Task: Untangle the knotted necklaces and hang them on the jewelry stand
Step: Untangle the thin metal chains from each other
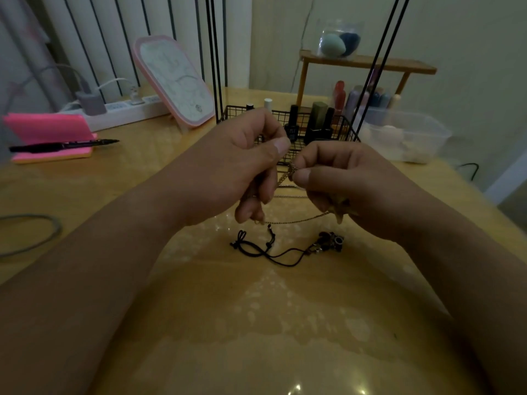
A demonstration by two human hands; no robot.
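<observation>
Hands raised together over desk (256, 323) centre, fingers curled on both. Left hand (251, 163) pinched thin gold chain (302, 220) betw. thumb & forefinger. Right hand (342, 183) pinched same chain at small tangle, thumb tips close. Slack strand hung below hands. Black cord necklace (273, 252) w/ dark beads lay on desk just beneath, untouched. Black wire basket (345, 129) w/ tall upright rods behind hands, bottles inside. Pink-framed mirror (176, 81) far left.
</observation>
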